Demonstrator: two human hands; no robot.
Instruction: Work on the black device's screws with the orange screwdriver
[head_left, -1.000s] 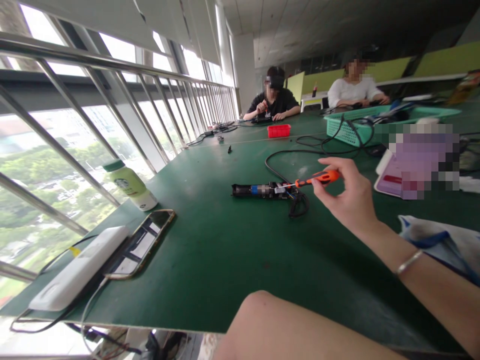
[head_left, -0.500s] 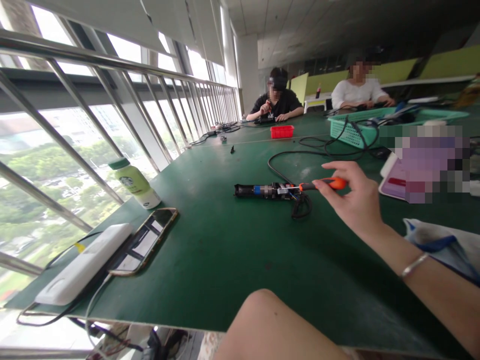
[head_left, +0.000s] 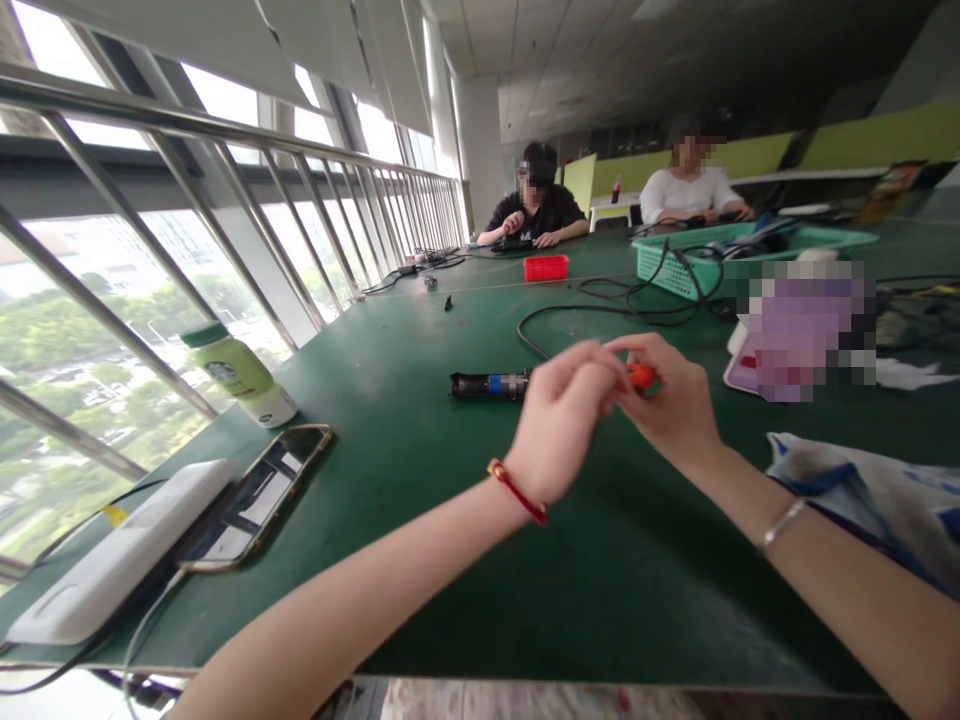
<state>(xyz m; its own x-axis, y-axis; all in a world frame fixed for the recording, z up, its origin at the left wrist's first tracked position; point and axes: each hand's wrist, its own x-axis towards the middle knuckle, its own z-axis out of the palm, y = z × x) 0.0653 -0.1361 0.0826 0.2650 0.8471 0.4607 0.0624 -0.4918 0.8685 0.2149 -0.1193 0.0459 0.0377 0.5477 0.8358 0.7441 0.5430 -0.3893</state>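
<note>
My right hand (head_left: 667, 400) is closed around a screwdriver, and its orange handle end (head_left: 641, 377) shows between the fingers. My left hand (head_left: 562, 415) meets it with bent fingers pressed together at the right fingertips; what they pinch, if anything, is hidden. Behind the left hand lies a black cylindrical device (head_left: 487, 385) with a blue band, flat on the green table (head_left: 480, 560). The hand covers its right end, where exposed wires showed earlier. A black cable (head_left: 529, 325) runs up from behind the hands.
A phone (head_left: 259, 500), a white power strip (head_left: 124, 550) and a green-capped bottle (head_left: 238, 375) are at left. A red box (head_left: 546, 268) and a teal basket (head_left: 675, 268) stand farther back. Rightward lies a white-and-blue bag (head_left: 862, 490). Two people sit across the table.
My left hand has come into view and moved up to the right hand. The screwdriver no longer visibly reaches the device's right end. The view has shifted slightly.
</note>
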